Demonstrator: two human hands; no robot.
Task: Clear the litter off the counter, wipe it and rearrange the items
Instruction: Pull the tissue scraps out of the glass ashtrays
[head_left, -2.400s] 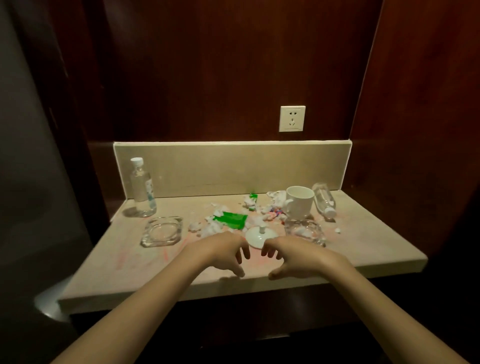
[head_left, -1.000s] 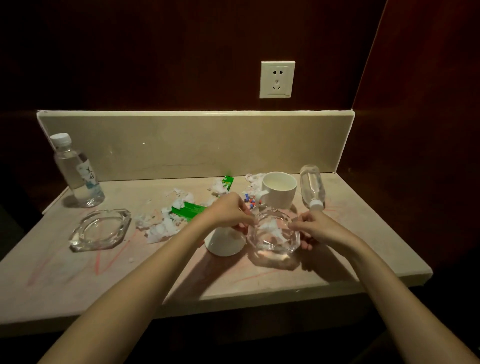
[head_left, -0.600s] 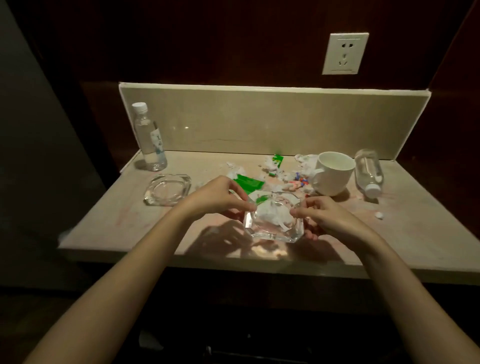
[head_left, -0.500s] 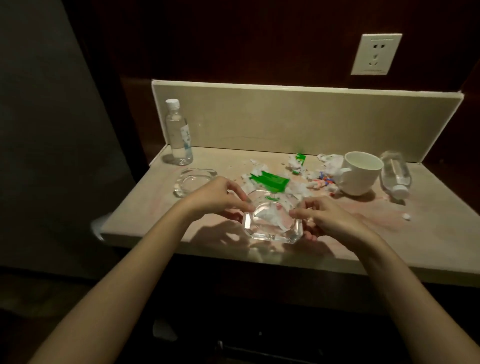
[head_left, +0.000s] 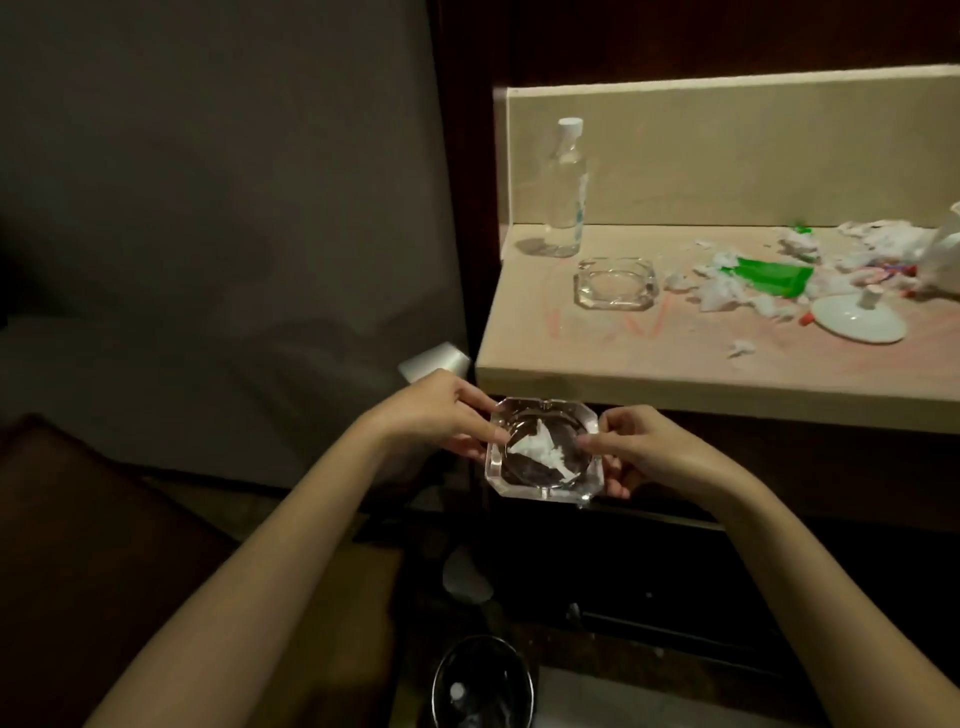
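I hold a clear glass ashtray (head_left: 545, 484) in the air, below and in front of the beige counter's (head_left: 649, 379) left front corner. A scrap of white tissue (head_left: 540, 449) lies in it. My left hand (head_left: 441, 410) grips its left rim and my right hand (head_left: 644, 447) grips its right rim. On the counter lie a second glass ashtray (head_left: 614, 283), white tissue scraps (head_left: 727, 288), a green wrapper (head_left: 769, 275) and a white ceramic lid (head_left: 860, 319).
An upright water bottle (head_left: 566, 189) stands at the counter's back left corner. A dark round waste bin (head_left: 483, 680) sits on the floor below the ashtray. Red marks stain the countertop. A dark wooden surface lies at lower left, a grey wall to the left.
Both hands lifted the ashtray with tissue off the counter and carried it left and down, off the front edge. The view swung left, bringing the floor bin into sight.
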